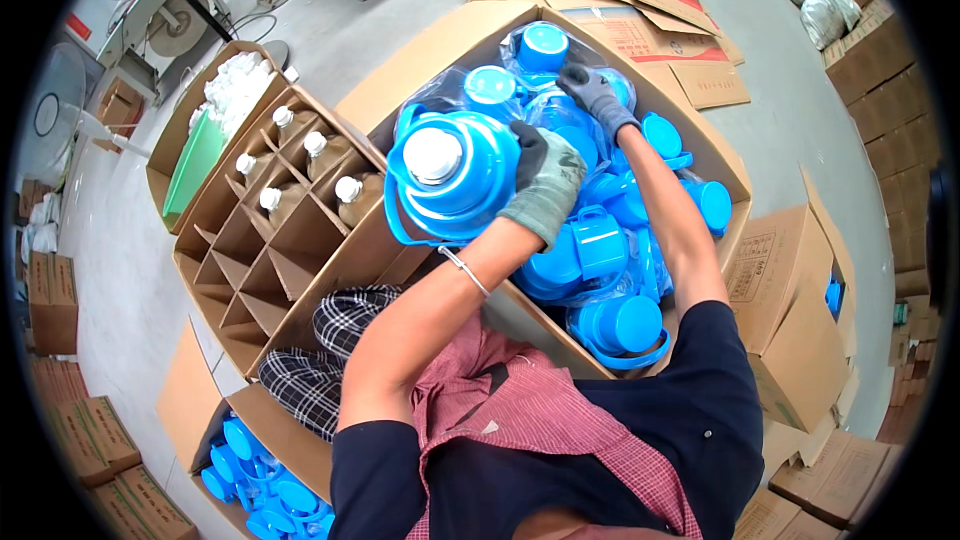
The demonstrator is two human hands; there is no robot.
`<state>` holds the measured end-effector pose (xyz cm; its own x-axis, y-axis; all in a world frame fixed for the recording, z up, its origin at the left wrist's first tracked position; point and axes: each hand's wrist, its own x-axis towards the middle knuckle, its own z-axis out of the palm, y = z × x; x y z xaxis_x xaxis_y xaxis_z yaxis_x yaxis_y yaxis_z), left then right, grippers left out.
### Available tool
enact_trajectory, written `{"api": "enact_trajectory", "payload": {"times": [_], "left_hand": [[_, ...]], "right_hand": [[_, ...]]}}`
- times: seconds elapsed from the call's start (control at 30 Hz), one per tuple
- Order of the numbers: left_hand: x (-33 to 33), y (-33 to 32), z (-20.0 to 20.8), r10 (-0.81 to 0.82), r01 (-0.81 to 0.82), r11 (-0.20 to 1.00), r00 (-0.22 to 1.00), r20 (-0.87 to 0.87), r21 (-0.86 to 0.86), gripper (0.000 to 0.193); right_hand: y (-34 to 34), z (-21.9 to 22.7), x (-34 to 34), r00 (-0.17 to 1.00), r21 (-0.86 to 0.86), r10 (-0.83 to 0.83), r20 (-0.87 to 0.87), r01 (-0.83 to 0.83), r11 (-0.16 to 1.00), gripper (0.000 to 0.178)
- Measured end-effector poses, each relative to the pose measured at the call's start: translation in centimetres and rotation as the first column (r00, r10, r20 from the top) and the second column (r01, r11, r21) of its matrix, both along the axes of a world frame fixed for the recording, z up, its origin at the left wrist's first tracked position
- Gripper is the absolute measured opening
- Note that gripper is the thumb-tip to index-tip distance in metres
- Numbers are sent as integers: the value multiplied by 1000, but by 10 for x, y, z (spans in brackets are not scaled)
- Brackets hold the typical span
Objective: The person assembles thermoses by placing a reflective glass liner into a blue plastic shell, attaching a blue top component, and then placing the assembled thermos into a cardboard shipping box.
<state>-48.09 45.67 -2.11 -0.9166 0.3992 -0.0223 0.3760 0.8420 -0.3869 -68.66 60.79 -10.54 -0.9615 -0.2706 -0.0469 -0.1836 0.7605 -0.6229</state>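
My left hand (545, 180), in a grey-green glove, is closed around the side of a blue thermos jug (475, 180). The jug has a white stopper (432, 155) and a blue carrying handle hanging at its left side. It is held over the left edge of a big open carton (745, 175). Inside that carton lie several blue jugs with cup lids (600, 245), some in clear plastic. Farther back, my gloved right hand (597, 100) reaches among them, its fingers curled beside the clear plastic; what they grip is hidden.
To the left stands a divided carton (265, 275) with several white-stoppered bottles (318, 155). Behind it, a box holds white pieces (240, 85) and a green sheet (193, 165). Another box of blue parts (265, 480) is at lower left. Flattened cardboard (640, 20) lies beyond; a carton (785, 315) stands right.
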Motion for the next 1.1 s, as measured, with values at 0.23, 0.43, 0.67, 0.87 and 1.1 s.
{"api": "enact_trajectory", "payload": {"times": [0.23,0.43,0.67,0.87,1.1], "left_hand": [[37,30,-25,-295,296,949,955,-27,107,19],[-20,49,-58,-371,372,928,926,-65,1,19],[-12,68,-161,-517,442,846,818,-252,-299,19],[-35,87,-239,-174,177,984,981,90,-20,19],[-27,28,-175,-34,5,998,908,417,68,23]], "right_hand": [[-40,-68,69,850,274,-36,-526,210,939,71],[-57,-57,74,873,249,35,-487,101,963,71],[-57,-69,64,868,225,32,-496,93,970,70],[-74,-46,57,854,121,63,-516,-1,993,69],[-45,-77,55,824,186,-49,-564,185,965,70]]}}
